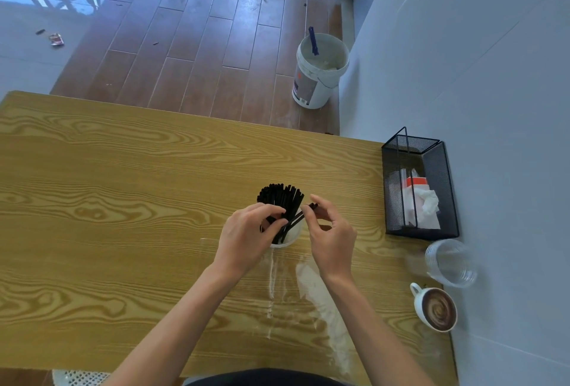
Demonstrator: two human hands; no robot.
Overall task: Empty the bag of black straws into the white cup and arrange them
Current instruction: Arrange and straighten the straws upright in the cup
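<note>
— Wood-grain tabletop fills most of what I see from here. What lies nearest the person?

— A clear, empty plastic bag, flat on the wood between the forearms. Just past it stands the white cup, with the black straws fanned out of its top.

— And the hands?

— The left hand has its fingers curled round the bundle of straws at the cup's mouth. The right hand pinches the end of a single straw that slants down into the cup.

— Anything off to the side?

— At the right edge, a coffee mug, a clear plastic cup, then a black mesh basket holding tissues. Farther off, a white bucket stands on the plank floor.
</note>
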